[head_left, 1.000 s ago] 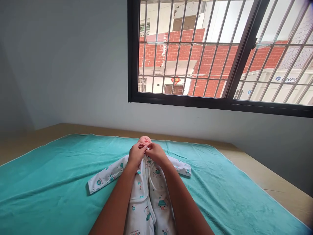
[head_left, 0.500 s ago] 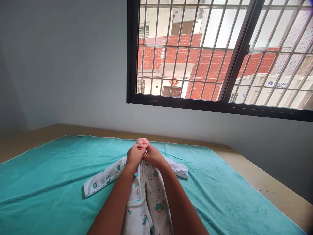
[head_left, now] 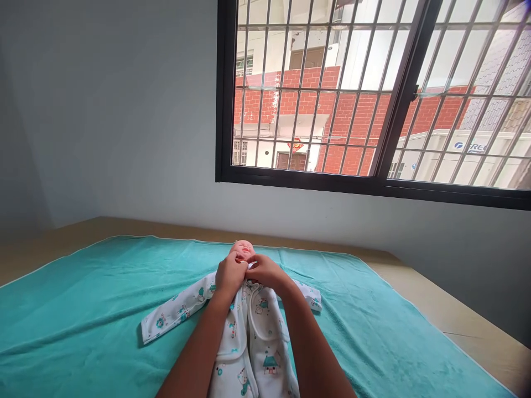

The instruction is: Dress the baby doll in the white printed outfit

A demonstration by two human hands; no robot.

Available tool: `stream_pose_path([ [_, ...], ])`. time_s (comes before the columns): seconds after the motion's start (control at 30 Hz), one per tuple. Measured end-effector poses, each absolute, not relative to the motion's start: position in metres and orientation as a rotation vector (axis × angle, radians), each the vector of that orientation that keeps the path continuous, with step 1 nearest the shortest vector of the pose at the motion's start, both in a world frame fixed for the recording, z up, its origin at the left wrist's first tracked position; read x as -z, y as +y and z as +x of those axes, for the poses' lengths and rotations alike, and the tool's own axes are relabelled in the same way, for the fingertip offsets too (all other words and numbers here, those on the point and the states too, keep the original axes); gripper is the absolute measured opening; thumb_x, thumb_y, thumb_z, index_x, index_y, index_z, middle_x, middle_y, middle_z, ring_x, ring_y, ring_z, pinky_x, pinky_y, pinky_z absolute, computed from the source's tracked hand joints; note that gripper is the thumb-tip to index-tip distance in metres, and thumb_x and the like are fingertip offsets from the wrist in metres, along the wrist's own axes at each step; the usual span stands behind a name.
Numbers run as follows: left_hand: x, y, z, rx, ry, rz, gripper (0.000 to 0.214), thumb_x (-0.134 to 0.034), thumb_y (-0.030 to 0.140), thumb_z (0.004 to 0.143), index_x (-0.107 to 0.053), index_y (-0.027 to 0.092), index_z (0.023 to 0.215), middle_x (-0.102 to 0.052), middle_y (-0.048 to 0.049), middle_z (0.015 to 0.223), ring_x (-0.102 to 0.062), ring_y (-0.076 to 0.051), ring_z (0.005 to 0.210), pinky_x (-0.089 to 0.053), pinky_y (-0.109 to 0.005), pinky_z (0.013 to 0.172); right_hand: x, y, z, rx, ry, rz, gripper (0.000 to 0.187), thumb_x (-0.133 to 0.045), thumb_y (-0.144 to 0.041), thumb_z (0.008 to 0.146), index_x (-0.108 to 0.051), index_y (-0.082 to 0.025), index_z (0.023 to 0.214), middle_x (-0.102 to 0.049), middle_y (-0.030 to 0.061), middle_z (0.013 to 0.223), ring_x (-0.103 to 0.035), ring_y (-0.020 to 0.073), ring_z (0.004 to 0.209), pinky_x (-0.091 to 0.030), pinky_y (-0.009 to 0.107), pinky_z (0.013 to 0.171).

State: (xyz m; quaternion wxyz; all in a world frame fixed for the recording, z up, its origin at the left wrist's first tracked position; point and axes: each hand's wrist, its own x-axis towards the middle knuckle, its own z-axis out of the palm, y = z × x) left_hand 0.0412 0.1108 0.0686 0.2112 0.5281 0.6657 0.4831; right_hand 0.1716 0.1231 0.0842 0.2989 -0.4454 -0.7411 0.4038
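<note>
A baby doll [head_left: 243, 249] lies on its back on a teal towel [head_left: 83, 309], dressed in a white romper [head_left: 253, 337] printed with small teal figures. Only the doll's head shows above my hands. My left hand [head_left: 229, 275] and my right hand [head_left: 265, 271] meet at the romper's neckline just below the doll's chin. Both have their fingers pinched on the fabric edges there. The romper's left sleeve [head_left: 174, 312] lies spread flat on the towel. Part of the right sleeve [head_left: 309, 298] shows past my right forearm.
The towel covers a wooden platform [head_left: 456, 320] that meets a grey wall [head_left: 124, 121]. A black-framed barred window [head_left: 373, 94] fills the upper right, with brick buildings outside.
My hands have stayed pinched at the romper's neckline, with only small finger shifts. The view has tipped slightly, so the doll sits a little lower in the picture.
</note>
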Motion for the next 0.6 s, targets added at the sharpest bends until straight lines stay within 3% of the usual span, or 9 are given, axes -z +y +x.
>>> stream_pose_path([
  [0.2, -0.0632, 0.1126, 0.0397, -1.359, 1.804, 1.450, 0.005, -0.060, 0.019, 0.070, -0.062, 0.022, 0.074, -0.072, -0.0024, 0.076, -0.064, -0.017, 0.068, -0.039, -0.023, 0.058, -0.0841, 0.1237, 0.1787, -1.258, -1.861, -1.135, 0.034, -0.072, -0.025, 0.066, -0.066, -0.016, 0.098, -0.063, -0.0016, 0.062, -0.053, 0.0095, 0.052, -0.034, 0.019, 0.047],
  [0.47, -0.0625, 0.1111, 0.0387, -1.383, 1.786, 1.440, 0.007, -0.054, 0.022, 0.075, -0.061, 0.022, 0.078, -0.071, -0.0026, 0.082, -0.064, -0.018, 0.073, -0.041, -0.025, 0.062, -0.0848, 0.1223, 0.1757, -1.263, -1.794, -1.180, 0.038, -0.070, -0.022, 0.065, -0.063, -0.016, 0.102, -0.065, -0.0010, 0.066, -0.056, 0.0103, 0.055, -0.037, 0.020, 0.048],
  [0.6, -0.0609, 0.1130, 0.0378, -1.387, 1.829, 1.435, 0.008, -0.056, 0.016, 0.072, -0.059, 0.020, 0.078, -0.070, -0.0058, 0.085, -0.063, -0.019, 0.076, -0.041, -0.026, 0.065, -0.0897, 0.1205, 0.1763, -1.156, -1.906, -1.213, 0.016, -0.067, -0.019, 0.066, -0.064, -0.017, 0.081, -0.064, -0.0009, 0.060, -0.054, 0.0107, 0.053, -0.038, 0.021, 0.049],
])
